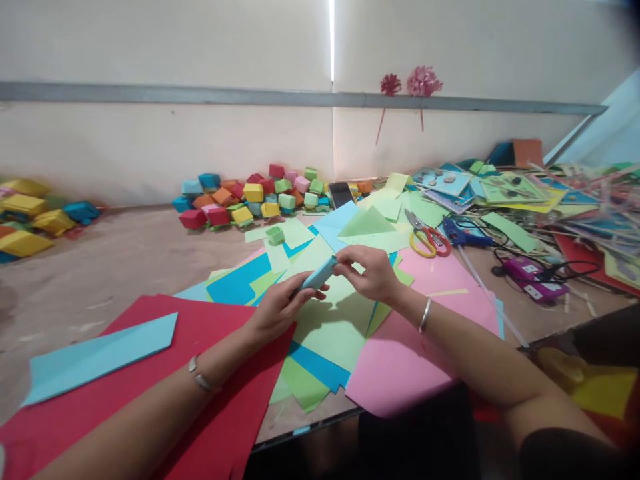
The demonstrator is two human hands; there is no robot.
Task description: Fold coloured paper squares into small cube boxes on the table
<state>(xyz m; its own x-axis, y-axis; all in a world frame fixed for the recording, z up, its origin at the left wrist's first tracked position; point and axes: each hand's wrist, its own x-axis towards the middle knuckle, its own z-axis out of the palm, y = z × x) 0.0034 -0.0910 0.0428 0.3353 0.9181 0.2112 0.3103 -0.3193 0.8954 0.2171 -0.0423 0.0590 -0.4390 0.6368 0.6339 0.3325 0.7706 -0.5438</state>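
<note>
Holding a folded light blue paper (317, 275), the left hand (277, 303) grips the low end between its thumb and fingers, and the right hand (369, 272) pinches the top end with its fingertips. The folded paper is up above a messy pile of green paper (340, 327) (some is pale, some is bright). On the left, a long light blue strip (105, 357) lies on big red paper (215, 380). Scissors (426, 231) with red and yellow handles lie past the right hand, near a blue glue gun (461, 232). Small bright paper boxes (253, 193) sit by the wall (150, 147).
</note>
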